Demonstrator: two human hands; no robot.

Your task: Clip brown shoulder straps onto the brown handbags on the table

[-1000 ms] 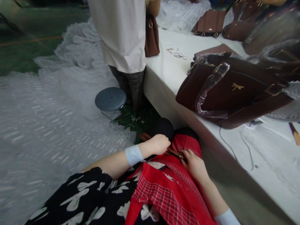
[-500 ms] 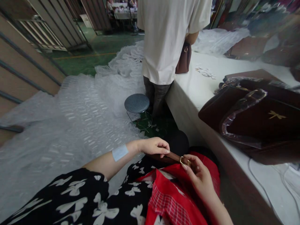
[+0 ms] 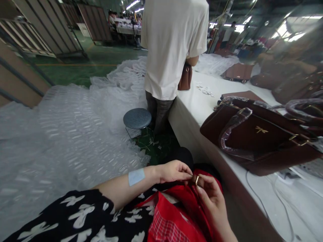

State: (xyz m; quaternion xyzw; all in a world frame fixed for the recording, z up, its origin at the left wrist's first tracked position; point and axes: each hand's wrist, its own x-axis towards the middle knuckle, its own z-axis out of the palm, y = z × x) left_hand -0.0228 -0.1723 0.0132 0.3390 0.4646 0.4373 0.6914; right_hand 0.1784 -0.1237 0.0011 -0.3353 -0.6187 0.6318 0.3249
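Observation:
Above my lap, a brown strap with a gold buckle [image 3: 197, 180] is held between my two hands. My left hand [image 3: 176, 171] pinches the strap just left of the buckle. The fingers of my right hand [image 3: 211, 192] close on the strap at the buckle's right side. Only a short piece of strap shows between the fingertips. Red cloth [image 3: 169, 215] lies over my lap beneath both hands.
A dark brown handbag [image 3: 262, 134] with wrapped handles lies on the white table [image 3: 194, 101] at right. A person [image 3: 174, 47] stands ahead beside a round stool [image 3: 137, 118]. Clear plastic wrapping [image 3: 75, 134] covers the floor at left.
My hands have come closer together, with less strap showing between them. The view has tilted up and turned right, showing more of the handbag and the room beyond.

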